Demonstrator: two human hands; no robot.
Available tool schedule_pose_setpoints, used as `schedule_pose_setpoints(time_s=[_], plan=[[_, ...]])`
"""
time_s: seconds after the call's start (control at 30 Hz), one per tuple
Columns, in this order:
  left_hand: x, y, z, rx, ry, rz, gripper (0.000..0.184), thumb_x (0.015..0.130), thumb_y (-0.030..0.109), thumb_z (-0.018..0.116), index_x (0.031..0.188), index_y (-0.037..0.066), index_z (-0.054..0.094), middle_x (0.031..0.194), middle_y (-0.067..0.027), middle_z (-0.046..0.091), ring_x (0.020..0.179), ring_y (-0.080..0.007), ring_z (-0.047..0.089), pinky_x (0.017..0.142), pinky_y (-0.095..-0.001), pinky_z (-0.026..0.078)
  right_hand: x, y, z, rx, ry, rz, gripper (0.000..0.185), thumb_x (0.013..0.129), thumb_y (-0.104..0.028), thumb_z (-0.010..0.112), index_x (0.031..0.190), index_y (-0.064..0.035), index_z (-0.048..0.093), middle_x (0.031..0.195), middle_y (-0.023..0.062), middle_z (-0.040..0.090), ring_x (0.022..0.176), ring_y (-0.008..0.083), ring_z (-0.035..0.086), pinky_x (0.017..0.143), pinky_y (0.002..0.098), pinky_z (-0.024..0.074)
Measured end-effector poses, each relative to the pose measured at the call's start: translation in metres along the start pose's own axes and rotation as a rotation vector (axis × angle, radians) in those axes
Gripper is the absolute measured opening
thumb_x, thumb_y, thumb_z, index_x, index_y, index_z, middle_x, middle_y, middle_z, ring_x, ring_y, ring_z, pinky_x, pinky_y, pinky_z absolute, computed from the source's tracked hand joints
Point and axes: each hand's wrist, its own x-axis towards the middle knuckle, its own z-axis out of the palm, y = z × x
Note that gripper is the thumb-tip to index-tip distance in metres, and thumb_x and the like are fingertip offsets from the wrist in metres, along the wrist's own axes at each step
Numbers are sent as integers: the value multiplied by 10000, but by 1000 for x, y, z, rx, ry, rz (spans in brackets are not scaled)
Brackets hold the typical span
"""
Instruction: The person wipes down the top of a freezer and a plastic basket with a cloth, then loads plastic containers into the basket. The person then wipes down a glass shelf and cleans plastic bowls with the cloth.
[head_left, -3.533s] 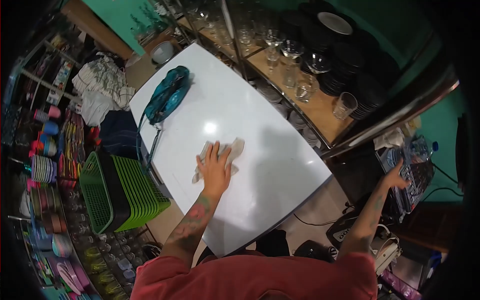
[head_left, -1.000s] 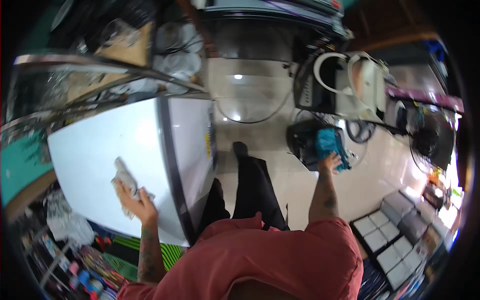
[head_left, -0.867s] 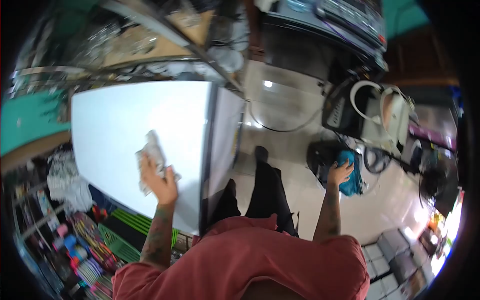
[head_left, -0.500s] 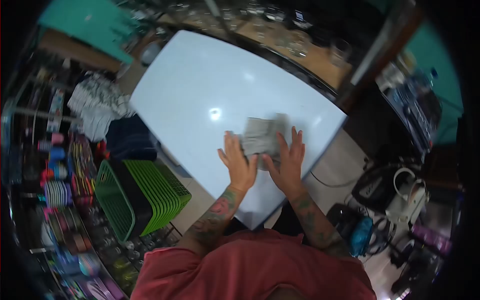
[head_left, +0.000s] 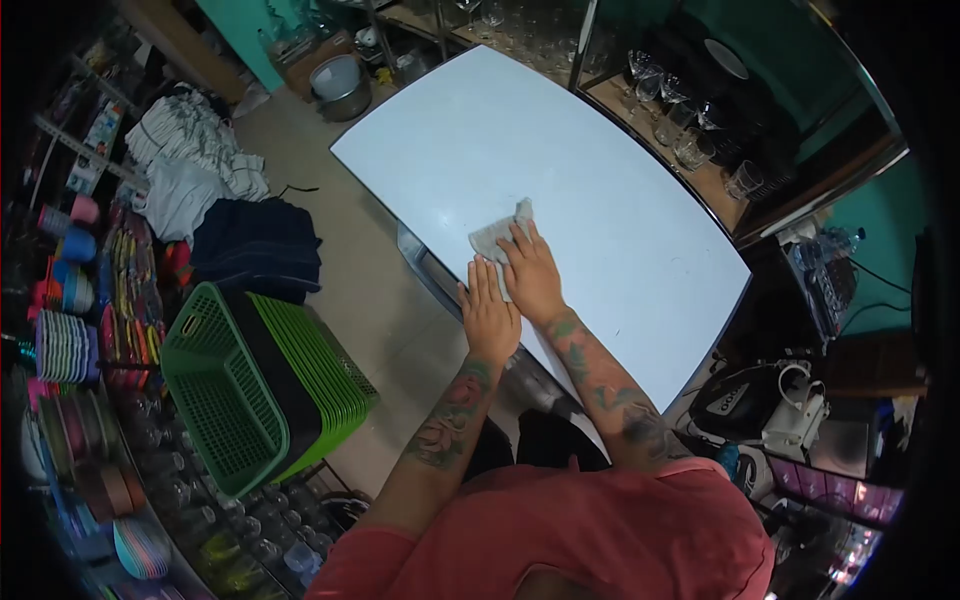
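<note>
A small grey cloth (head_left: 490, 238) lies crumpled on the white tabletop (head_left: 620, 200), close to its left edge. My right hand (head_left: 535, 278) presses on it with flat, stretched fingers, covering part of the fabric. Just left of it, my left hand (head_left: 490, 315) lies flat and open at the table's edge, its fingertips at the lower end of the cloth. Both hands are open, almost side by side.
Stacked green baskets (head_left: 225, 400) stand on the floor to the left, with dark folded clothes (head_left: 255, 245) behind them. A shelf of drinking glasses (head_left: 690, 145) borders the table's far right side. A white handbag (head_left: 797, 422) is at the right.
Both hands and the cloth have moved across the tabletop to its left edge. The hands have come closer together. My view has turned and shifted.
</note>
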Motion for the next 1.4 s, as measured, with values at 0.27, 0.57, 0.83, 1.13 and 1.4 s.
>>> schedule_pose_setpoints(time_s=[0.27,0.57,0.83,1.13,1.4], plan=[[35,-68,-29,30,-55,89,781,975,466,620,1585,56,356,1685,-176,274,1573,-329,227,1219,-675,139,-143,157,-137,-421,213,599,461,798,16,602,1257,-7,639,1436,264,538,1309,466,501,1116,545,388],[175,-142,-43,215,-94,8,769,982,528,602,1537,29,420,1664,-194,304,1563,-332,244,1209,-701,91,39,231,-65,-455,638,698,579,873,-397,753,1227,50,647,1310,287,614,1304,463,513,1137,530,393],[306,-151,-11,119,-108,177,675,994,421,613,1530,54,427,1644,-219,312,1548,-372,254,1202,-700,98,196,83,70,-140,252,23,357,888,-168,656,1211,-17,669,1374,184,607,1311,362,537,1138,478,412],[324,-144,-12,88,-70,211,664,988,408,624,1510,40,441,1645,-210,320,1551,-367,257,1212,-661,110,-65,292,-147,-274,654,911,369,1016,-144,532,1332,37,591,1298,223,623,1199,365,588,1035,446,474],[329,-142,-12,79,-89,202,680,971,403,633,1510,41,433,1638,-221,313,1548,-374,248,1213,-654,114,-26,345,-138,-571,850,911,201,926,-74,556,1033,54,668,1067,233,665,1046,408,618,944,514,491]])
